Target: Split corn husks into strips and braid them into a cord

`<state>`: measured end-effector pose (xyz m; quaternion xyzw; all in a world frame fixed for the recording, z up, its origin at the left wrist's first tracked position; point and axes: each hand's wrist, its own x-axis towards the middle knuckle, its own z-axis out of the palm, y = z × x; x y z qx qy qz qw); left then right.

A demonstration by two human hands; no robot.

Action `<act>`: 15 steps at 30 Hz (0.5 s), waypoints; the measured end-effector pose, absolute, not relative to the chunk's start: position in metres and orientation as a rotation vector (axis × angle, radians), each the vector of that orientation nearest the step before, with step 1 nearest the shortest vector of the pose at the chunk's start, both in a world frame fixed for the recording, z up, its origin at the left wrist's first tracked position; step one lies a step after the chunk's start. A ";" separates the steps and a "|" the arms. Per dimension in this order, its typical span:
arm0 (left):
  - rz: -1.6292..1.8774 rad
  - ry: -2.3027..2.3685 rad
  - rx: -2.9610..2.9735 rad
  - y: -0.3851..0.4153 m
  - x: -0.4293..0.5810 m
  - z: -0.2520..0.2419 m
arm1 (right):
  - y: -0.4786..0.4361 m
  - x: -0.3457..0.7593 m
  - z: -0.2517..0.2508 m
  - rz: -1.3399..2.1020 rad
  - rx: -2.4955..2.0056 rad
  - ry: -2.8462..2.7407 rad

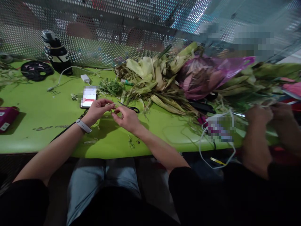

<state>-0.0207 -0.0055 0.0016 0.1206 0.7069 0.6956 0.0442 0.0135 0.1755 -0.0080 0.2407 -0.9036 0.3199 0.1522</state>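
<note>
My left hand [100, 110], with a light grey watch on its wrist, is closed in a pinch above the green tabletop. Facing it, my right hand [127, 117] is pinched too. Between the fingertips is a thin pale strip [111, 111], perhaps of husk; its far end is hidden by the fingers. Just behind my right hand lie scissors [134, 109] with a black handle, partly covered. A lit phone [88, 96] rests beyond my left hand. Past both hands sits a small heap of thin green strips [111, 87].
Dry corn husks [162, 75] and a pink plastic bag [202, 75] fill the back right. A co-worker's hands [258, 114] work at the right, near a white cable [199, 147]. A dark bottle [56, 51], black mask [35, 69] and purple box [8, 118] stand left.
</note>
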 end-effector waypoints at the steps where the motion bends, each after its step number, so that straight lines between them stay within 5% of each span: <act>1: 2.140 2.151 0.357 -0.005 -0.020 0.002 | 0.175 0.013 -0.008 0.958 0.663 -2.613; 10: 2.208 2.123 0.383 0.000 -0.019 -0.001 | 0.169 0.007 -0.022 1.935 0.565 -2.513; 15: 2.215 2.125 0.391 0.002 -0.015 0.001 | 0.167 0.007 -0.020 1.958 0.525 -2.453</act>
